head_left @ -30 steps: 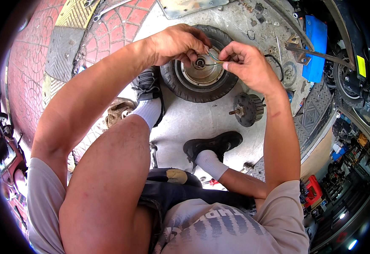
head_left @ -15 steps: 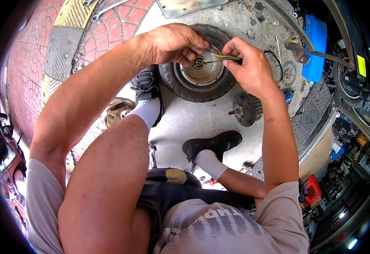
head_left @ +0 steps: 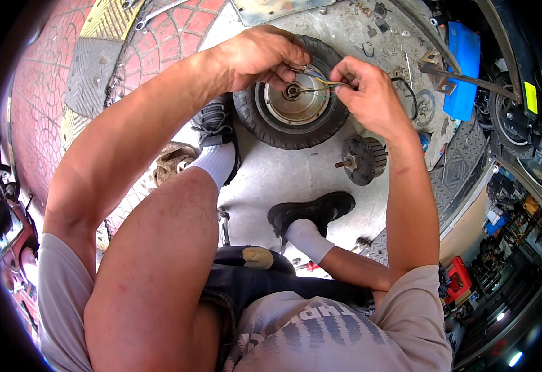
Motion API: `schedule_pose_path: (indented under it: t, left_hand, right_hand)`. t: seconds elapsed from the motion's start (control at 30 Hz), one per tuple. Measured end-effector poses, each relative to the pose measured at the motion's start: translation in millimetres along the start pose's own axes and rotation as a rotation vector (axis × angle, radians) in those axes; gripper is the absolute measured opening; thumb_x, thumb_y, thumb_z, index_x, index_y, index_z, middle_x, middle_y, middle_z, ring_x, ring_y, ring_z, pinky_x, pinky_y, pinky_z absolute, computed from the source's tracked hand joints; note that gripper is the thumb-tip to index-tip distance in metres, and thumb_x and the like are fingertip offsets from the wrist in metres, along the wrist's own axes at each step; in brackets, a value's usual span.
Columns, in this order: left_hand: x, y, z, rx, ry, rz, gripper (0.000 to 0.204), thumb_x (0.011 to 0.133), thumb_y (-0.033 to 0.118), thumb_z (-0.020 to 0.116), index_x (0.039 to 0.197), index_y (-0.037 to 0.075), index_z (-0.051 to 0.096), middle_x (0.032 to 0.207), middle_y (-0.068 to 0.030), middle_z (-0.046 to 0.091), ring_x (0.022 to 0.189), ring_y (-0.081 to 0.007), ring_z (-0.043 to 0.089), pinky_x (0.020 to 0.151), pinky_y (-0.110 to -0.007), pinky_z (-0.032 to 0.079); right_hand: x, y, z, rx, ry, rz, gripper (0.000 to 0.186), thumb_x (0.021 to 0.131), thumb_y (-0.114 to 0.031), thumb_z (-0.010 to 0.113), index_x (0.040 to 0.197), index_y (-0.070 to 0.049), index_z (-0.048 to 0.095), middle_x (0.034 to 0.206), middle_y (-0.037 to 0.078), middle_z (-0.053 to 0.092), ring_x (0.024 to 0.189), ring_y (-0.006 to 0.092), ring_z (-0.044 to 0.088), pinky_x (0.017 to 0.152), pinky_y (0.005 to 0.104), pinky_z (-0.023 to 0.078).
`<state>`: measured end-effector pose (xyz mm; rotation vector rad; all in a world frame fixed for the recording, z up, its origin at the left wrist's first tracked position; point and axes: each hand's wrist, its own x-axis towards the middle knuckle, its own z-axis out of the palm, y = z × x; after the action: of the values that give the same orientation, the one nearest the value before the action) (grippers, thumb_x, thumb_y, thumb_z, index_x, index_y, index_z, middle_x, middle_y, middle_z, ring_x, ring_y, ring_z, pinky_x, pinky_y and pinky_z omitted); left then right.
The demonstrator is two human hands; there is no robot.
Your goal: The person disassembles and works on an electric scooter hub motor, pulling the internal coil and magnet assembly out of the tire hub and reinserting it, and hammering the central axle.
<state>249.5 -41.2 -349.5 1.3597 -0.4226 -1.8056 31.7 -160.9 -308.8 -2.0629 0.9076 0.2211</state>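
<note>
Thin coloured wires [head_left: 322,80] stretch between my hands over a wheel [head_left: 291,130] with a black tyre and metal hub lying on the concrete. My left hand [head_left: 263,57] is pinched on one end of the wires above the hub's left side. My right hand [head_left: 373,96] grips them at the right, thumb and index finger together. The hub's centre [head_left: 293,92] shows below the wires. A dark motor part with a shaft [head_left: 361,161] lies below right of the wheel, near my right forearm.
My shoes are at the wheel's left and below. A brown rag [head_left: 168,164] lies left, wrenches [head_left: 142,23] at the upper left, a metal plate [head_left: 274,9] at the top. Metal bars, a blue panel [head_left: 460,71] and a vehicle wheel [head_left: 506,124] are at right, clutter farther down.
Both hands have shifted slightly upward and the fingers have moved along the wires, which now run more level between them. The wheel and motor part stay in place.
</note>
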Motion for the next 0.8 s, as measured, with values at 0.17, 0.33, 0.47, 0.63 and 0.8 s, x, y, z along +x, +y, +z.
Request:
schedule_pose_path:
  t: [0.17,0.33,0.47,0.63,0.8]
  left_hand:
    - [-7,8,18,0.192,0.102,0.077,0.015,0.098,0.015,0.073,0.106,0.002,0.074,0.094,-0.0015,0.070,0.077,-0.0100,0.065,0.068,-0.028,0.059]
    - [-5,10,23,0.345,0.101,0.234,0.018,0.097,0.016,0.071,0.105,0.001,0.075,0.089,-0.0017,0.069,0.076,-0.0093,0.066,0.066,-0.027,0.056]
    - [5,-4,12,0.764,0.201,0.417,0.021,0.093,0.012,0.067,0.109,0.002,0.077,0.099,-0.0091,0.078,0.087,-0.0172,0.074,0.083,-0.033,0.060]
    - [6,-23,12,0.807,0.204,0.426,0.031,0.089,0.014,0.062,0.112,0.007,0.081,0.111,-0.0178,0.080,0.106,-0.0338,0.076,0.098,-0.040,0.059]
    - [3,-16,18,0.835,0.135,0.385,0.027,0.092,0.018,0.068,0.112,0.003,0.078,0.108,-0.0159,0.080,0.101,-0.0281,0.076,0.095,-0.039,0.058]
  right_hand:
    - [1,-4,3,-0.266,0.027,0.029,0.024,0.085,-0.016,0.072,0.103,-0.002,0.077,0.100,0.025,0.076,0.100,0.0461,0.072,0.090,0.0503,0.057]
    - [2,-4,0,-0.338,-0.053,0.011,0.022,0.087,-0.014,0.071,0.104,-0.002,0.078,0.096,0.024,0.076,0.099,0.0424,0.074,0.089,0.0488,0.058]
    - [4,-5,-15,0.052,-0.343,0.134,0.022,0.091,-0.005,0.066,0.109,0.003,0.075,0.089,0.017,0.076,0.089,0.0257,0.077,0.082,0.0403,0.058]
    - [2,4,-22,0.388,-0.424,0.034,0.034,0.090,0.005,0.056,0.122,0.009,0.067,0.098,0.013,0.075,0.084,0.0195,0.074,0.078,0.0333,0.057]
    - [6,7,-27,0.363,-0.408,0.024,0.037,0.090,0.006,0.048,0.122,0.008,0.066,0.101,0.016,0.077,0.089,0.0204,0.076,0.079,0.0333,0.058]
